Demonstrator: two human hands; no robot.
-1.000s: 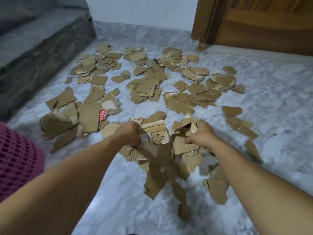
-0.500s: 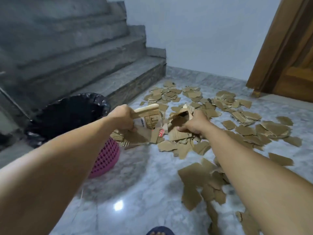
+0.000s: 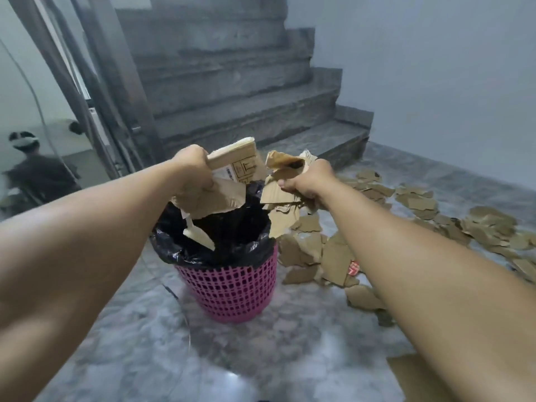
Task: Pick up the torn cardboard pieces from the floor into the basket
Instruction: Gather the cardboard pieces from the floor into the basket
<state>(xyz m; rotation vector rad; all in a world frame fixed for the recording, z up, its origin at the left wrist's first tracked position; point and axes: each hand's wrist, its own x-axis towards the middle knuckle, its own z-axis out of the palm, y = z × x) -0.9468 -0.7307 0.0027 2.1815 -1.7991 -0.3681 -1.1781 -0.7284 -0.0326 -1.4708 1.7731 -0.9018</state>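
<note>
A pink mesh basket (image 3: 232,288) lined with a black bag (image 3: 246,227) stands on the marble floor. My left hand (image 3: 193,168) grips a bunch of torn cardboard pieces (image 3: 232,166) just above the basket's far rim. My right hand (image 3: 309,179) holds another bunch (image 3: 282,195) over the right rim. One pale piece (image 3: 200,235) hangs or falls inside the bag's mouth. Many more torn brown pieces (image 3: 420,204) lie scattered on the floor to the right of the basket.
Grey stone stairs (image 3: 246,111) rise behind the basket. A metal railing post (image 3: 124,91) stands at the left, with a person (image 3: 32,166) seen beyond it. A flat cardboard sheet (image 3: 417,378) lies at the lower right. A white wall is on the right.
Both hands carried their cardboard bunches left from the floor pile to above the basket. The view swung left, bringing the basket to the centre.
</note>
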